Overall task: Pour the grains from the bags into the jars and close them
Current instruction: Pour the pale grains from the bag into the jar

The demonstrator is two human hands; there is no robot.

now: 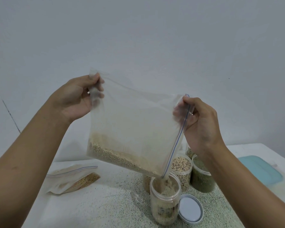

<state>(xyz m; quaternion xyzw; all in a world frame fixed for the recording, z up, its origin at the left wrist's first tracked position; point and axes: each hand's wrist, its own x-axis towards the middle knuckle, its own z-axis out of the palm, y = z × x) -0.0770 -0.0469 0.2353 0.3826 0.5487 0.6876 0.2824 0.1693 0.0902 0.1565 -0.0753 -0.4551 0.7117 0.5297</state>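
Fingers of the left hand (76, 97) and right hand (199, 122) pinch the zip bag's (135, 129) top corners, tilting its mouth into the open jar (165, 199) — limp, slippery film, grain-heavy below, best held at the stiffer zip edge.

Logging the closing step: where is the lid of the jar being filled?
In the head view the lid lies flat on the speckled table, low and right of centre, just right of the open jar.
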